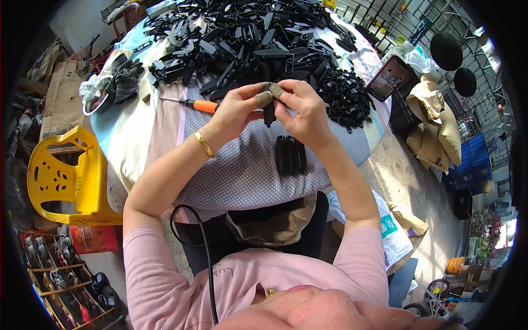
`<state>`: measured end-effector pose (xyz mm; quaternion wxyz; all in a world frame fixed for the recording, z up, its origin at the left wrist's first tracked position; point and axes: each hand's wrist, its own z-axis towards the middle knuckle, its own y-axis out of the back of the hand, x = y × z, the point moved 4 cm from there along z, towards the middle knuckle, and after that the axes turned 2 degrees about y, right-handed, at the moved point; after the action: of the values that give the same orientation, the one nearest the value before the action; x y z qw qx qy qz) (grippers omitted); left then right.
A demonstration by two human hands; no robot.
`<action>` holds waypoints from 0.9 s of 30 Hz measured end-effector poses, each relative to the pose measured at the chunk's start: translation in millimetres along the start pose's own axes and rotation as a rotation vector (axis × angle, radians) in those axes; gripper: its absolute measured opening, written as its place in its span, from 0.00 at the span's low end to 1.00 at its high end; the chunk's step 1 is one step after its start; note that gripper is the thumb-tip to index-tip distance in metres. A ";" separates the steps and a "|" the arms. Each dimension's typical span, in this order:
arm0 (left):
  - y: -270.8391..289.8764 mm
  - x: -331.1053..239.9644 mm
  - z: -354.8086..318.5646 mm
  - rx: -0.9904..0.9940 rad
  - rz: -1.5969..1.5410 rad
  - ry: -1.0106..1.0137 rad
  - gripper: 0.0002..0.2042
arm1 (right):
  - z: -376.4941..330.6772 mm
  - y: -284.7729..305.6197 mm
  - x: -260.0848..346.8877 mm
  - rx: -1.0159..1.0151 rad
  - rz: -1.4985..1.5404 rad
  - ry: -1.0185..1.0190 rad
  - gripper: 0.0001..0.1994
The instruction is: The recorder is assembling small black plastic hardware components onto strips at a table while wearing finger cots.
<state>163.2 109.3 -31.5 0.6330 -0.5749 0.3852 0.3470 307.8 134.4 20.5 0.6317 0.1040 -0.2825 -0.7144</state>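
With left hand and right hand pinched nearly closed, held a small black part, too covered to see well, between both, over the dotted cloth. Could have dropped or snapped it by pushing too hard.

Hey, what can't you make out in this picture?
All in the head view:
- Upper end of the held black part: hidden by the fingers of the left hand and right hand.
- Far side of the black pile: cut off by the upper edge.
- Details on the propped screen: too small.
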 end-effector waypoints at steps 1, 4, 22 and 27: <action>2.0 -1.9 -0.7 -0.020 -0.002 -0.017 0.15 | -0.1 -3.4 0.2 0.066 0.072 -0.007 0.09; 4.1 -2.2 -2.0 -0.060 -0.031 -0.015 0.16 | -0.7 -7.7 -1.8 0.139 0.153 -0.041 0.11; -18.2 0.1 4.9 0.068 0.316 -0.136 0.16 | -23.8 27.9 8.2 -0.001 0.187 -0.382 0.14; -22.8 -6.5 3.1 0.070 1.467 -0.658 0.19 | -41.8 71.8 16.7 0.141 -0.083 -0.572 0.18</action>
<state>180.6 110.1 -15.1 0.3425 -0.0233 0.4690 0.8138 386.5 103.9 28.1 0.4876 -0.0464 -0.4937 -0.7185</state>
